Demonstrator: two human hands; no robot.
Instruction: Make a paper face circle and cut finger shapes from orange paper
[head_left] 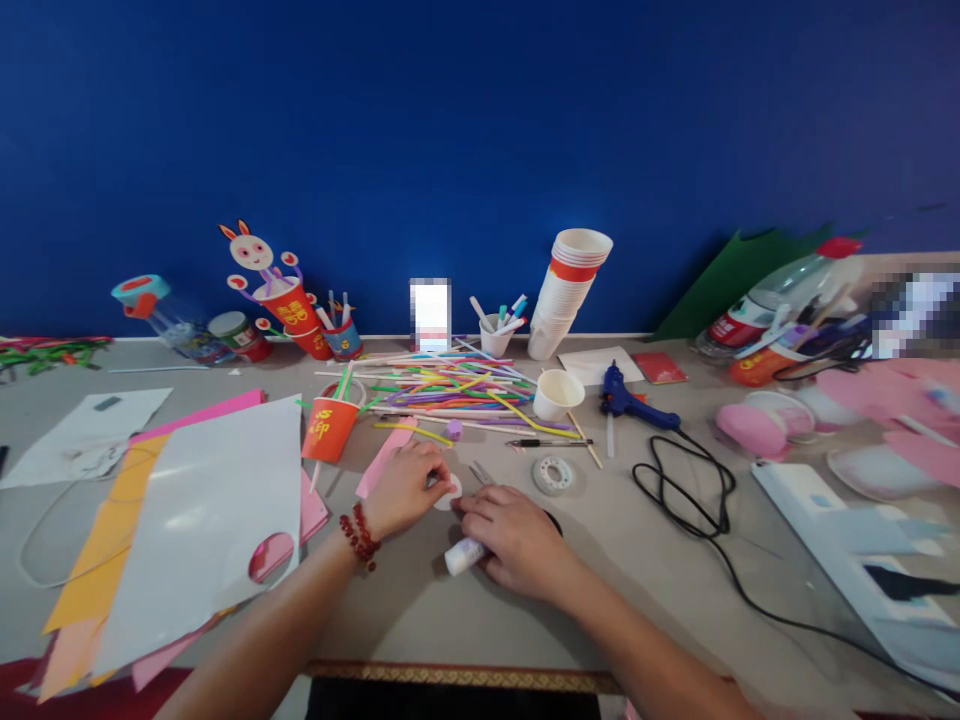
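My left hand (411, 488), with a red bead bracelet on its wrist, pinches a small white paper circle (448, 493) with a pinkish patch on it. The fingertips of my right hand (514, 535) close at the circle's right edge. From under the right palm sticks out a white glue stick (465, 555); whether the hand grips it or rests over it is hidden. Scissors (481, 474) lie partly beneath that hand, only the blades and a bit of dark handle showing. A pink paper strip (386, 455) lies just beyond my left hand.
Coloured pipe cleaners (450, 385) are heaped ahead, near a pen (547, 443) and a tape roll (553, 474). Paper sheets (202, 510) and a red cup (330, 428) stand left. At right are a blue glue gun (630, 400), its black cable (720, 510) and a power strip (832, 560).
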